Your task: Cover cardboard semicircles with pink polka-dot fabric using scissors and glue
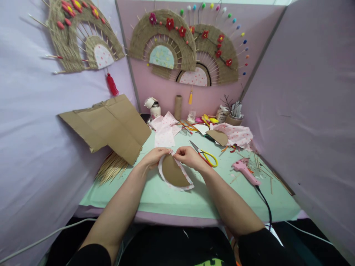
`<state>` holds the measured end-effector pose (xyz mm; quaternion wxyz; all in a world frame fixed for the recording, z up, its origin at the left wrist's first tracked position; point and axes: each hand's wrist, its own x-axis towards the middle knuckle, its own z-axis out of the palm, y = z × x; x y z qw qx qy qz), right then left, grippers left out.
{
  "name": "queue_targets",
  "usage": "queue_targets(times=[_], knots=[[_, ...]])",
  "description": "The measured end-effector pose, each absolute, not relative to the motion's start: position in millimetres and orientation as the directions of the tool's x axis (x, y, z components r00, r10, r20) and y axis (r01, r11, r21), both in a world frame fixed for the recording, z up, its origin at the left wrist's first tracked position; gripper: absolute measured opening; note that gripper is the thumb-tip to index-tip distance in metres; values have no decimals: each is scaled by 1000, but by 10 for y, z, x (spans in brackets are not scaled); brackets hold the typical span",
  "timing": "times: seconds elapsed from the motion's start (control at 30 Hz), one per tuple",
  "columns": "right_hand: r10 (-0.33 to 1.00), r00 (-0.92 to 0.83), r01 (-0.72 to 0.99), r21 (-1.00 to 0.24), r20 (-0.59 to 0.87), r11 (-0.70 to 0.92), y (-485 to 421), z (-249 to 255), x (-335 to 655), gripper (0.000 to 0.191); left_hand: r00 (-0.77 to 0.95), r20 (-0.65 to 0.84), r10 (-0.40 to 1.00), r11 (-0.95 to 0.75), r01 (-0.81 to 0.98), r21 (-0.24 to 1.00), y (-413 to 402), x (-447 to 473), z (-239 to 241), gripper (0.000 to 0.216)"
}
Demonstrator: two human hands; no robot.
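Note:
A half-round piece of cardboard (174,171) has a pink-dotted white fabric edge folded around its rim. My left hand (155,157) pinches this fabric-edged cardboard at its upper left corner. Close beside it, my right hand (188,156) pinches the fabric at the upper end of the straight side. Both hands hold the piece just over the green tabletop, its brown face towards me. Scissors (208,157) with red and yellow handles lie right behind my right hand. To the right rests a pink glue gun (246,172) with a black cord.
A bent cardboard sheet (108,123) leans at the left over a bundle of thin sticks (112,169). Dotted fabric (165,129) and a second half-round cardboard (217,137) lie at the back. Fan-shaped twine decorations (163,37) hang on the walls. Loose sticks (259,162) lie at the right.

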<state>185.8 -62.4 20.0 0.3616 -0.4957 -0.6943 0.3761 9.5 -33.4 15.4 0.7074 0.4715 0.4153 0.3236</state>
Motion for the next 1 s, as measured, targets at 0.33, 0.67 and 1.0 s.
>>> queue_targets(times=[0.33, 0.67, 1.0], knots=[[958, -252, 414, -879, 138, 235, -599, 175, 1865, 25, 480, -237, 845, 304, -67, 950, -340, 97, 151, 34], [988, -133, 747, -647, 79, 152, -594, 386, 2380, 31, 474, -234, 849, 363, -200, 910, -300, 51, 183, 25], [952, 215, 944, -203, -218, -259, -555, 108, 2760, 22, 473, -356, 806, 575, -480, 663, -243, -78, 225, 8]])
